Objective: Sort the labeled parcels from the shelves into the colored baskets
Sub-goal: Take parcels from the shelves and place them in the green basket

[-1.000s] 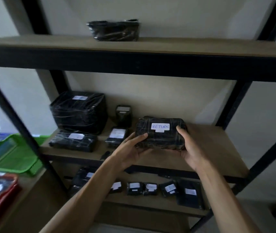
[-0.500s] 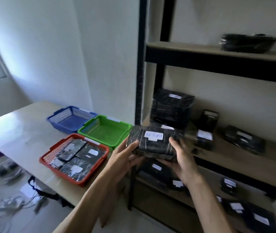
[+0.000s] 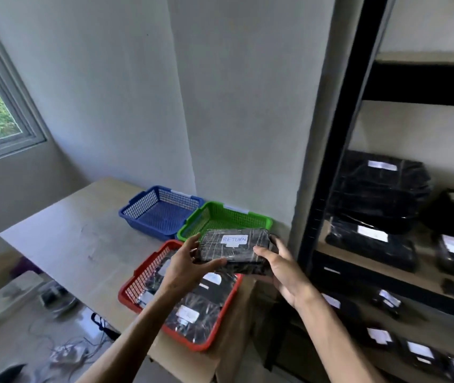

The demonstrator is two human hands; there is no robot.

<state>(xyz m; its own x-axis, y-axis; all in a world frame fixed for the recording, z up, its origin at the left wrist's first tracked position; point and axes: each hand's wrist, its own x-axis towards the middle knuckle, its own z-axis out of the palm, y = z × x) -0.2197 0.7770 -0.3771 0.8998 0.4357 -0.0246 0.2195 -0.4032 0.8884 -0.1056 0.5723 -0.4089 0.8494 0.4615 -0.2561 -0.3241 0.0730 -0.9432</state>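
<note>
Both hands had it! The left hand (image 3: 185,268) and right hand (image 3: 282,269) curled round the ends of the RETURN parcel (image 3: 234,251), held above the red basket (image 3: 134,297), already stocked with wrapped parcels. The green basket (image 3: 190,230) and blue basket (image 3: 137,217) showed only bare mesh.

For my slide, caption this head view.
Both hands hold a "RETURN" parcel above the red basket.
</note>
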